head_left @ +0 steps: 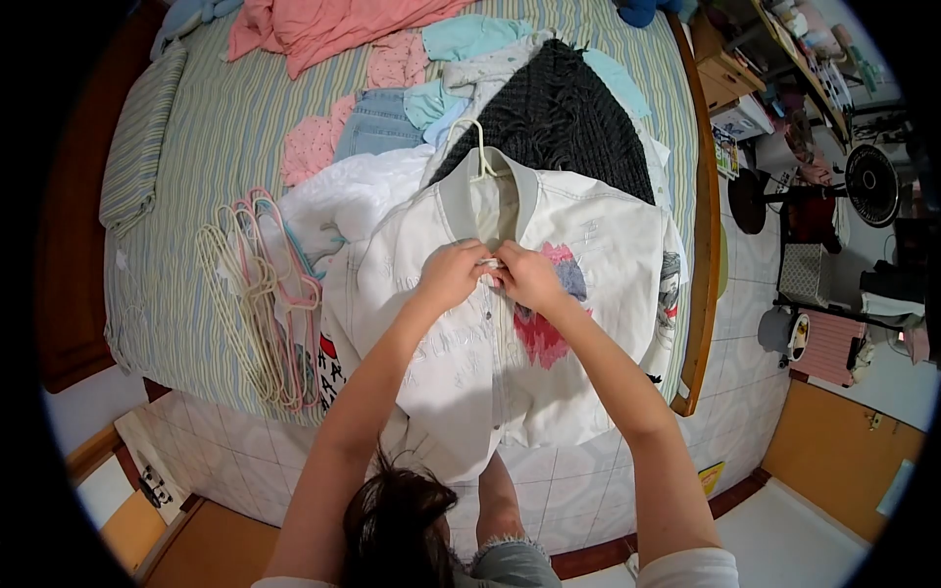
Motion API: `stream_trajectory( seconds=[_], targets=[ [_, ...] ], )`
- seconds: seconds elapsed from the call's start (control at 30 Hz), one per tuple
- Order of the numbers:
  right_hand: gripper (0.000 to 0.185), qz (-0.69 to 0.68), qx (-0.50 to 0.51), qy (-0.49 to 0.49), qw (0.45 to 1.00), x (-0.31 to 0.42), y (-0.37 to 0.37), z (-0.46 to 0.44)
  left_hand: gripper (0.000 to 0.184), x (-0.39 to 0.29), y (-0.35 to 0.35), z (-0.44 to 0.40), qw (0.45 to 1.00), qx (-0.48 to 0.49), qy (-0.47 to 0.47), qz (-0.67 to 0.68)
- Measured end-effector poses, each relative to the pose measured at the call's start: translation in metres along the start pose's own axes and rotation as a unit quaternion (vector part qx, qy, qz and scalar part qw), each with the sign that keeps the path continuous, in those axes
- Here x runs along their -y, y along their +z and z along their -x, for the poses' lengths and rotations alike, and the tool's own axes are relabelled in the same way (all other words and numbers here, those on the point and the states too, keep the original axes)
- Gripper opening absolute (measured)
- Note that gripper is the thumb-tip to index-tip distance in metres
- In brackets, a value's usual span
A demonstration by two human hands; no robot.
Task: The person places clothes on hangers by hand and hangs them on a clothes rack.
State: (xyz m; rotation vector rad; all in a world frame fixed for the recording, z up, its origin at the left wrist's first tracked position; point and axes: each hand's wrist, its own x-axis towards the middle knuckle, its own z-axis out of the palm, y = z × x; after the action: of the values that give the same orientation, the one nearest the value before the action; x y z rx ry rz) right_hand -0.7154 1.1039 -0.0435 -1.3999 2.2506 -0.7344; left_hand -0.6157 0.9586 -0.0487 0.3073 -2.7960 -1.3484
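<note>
A white jacket (431,333) with a grey ribbed collar and a pink-and-grey patch on one side lies front up at the bed's near edge. Inside its neck sits a pale hanger (480,167), the hook poking out above the collar. My left hand (456,274) and my right hand (526,277) meet at the upper front opening. Both have their fingers closed on the jacket's front edges, just below the collar. Whether a snap is pressed between the fingertips is hidden.
Several hangers (260,304) lie bunched on the bed left of the jacket. Behind it are a black knitted garment (559,127), a white garment (358,191), denim (377,122) and a pink cloth (333,29). A wooden bed edge (698,294) and a fan (870,184) stand right.
</note>
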Motion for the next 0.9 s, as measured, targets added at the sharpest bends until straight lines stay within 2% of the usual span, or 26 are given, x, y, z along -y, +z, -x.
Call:
stream_trajectory(
  seconds=[0.03,0.13,0.2,0.27,0.3,0.37,0.4,0.47,0.5,0.57,0.6,0.7,0.8,0.9],
  targets=[
    [0.024,0.006,0.013,-0.009,1.000,0.000,-0.005,-0.002,0.016,-0.003,-0.006,0.000,1.000,0.004,-0.006,0.021],
    [0.031,-0.013,-0.106,-0.032,0.994,-0.004,-0.039,-0.008,0.015,0.003,-0.029,-0.005,0.986,-0.151,0.073,0.000],
    [0.037,0.032,-0.172,0.079,0.981,-0.031,-0.055,-0.013,0.023,0.022,-0.047,-0.013,0.978,-0.204,0.010,-0.028],
    [0.043,0.150,-0.214,0.099,0.960,-0.066,-0.069,-0.017,0.026,0.044,-0.056,-0.015,0.975,-0.214,-0.033,-0.048],
    [0.045,0.192,-0.193,0.098,0.957,-0.081,-0.071,-0.014,0.029,0.053,-0.057,-0.015,0.973,-0.218,-0.055,-0.058],
    [0.051,0.274,-0.151,0.093,0.945,-0.102,-0.072,-0.010,0.032,0.067,-0.058,-0.013,0.984,-0.117,-0.131,-0.021],
    [0.053,0.264,-0.106,0.118,0.952,-0.098,-0.076,-0.009,0.035,0.071,-0.057,-0.012,0.984,-0.065,-0.168,-0.002],
    [0.057,0.240,-0.015,0.168,0.956,-0.079,-0.087,-0.009,0.038,0.073,-0.050,-0.008,0.989,-0.103,-0.110,-0.007],
    [0.060,0.230,-0.009,0.167,0.959,-0.074,-0.088,-0.010,0.041,0.071,-0.047,-0.005,0.989,-0.122,-0.081,-0.010],
    [0.064,0.210,0.005,0.165,0.964,-0.065,-0.088,-0.012,0.039,0.046,-0.049,0.002,0.985,-0.154,-0.078,-0.015],
    [0.066,0.209,-0.030,0.135,0.968,-0.062,-0.085,-0.012,0.038,0.033,-0.052,0.006,0.982,-0.170,-0.077,-0.016],
    [0.072,0.211,-0.116,0.048,0.969,-0.049,-0.081,-0.006,0.037,0.005,-0.058,0.022,0.982,-0.130,-0.130,-0.035],
    [0.068,0.282,-0.138,0.002,0.949,-0.040,-0.089,0.002,0.036,-0.009,-0.062,0.044,0.986,-0.141,-0.068,-0.064],
    [0.052,0.277,-0.120,0.008,0.953,-0.028,-0.107,0.008,0.034,-0.040,-0.077,0.063,0.972,-0.193,-0.037,-0.131]
  ],
)
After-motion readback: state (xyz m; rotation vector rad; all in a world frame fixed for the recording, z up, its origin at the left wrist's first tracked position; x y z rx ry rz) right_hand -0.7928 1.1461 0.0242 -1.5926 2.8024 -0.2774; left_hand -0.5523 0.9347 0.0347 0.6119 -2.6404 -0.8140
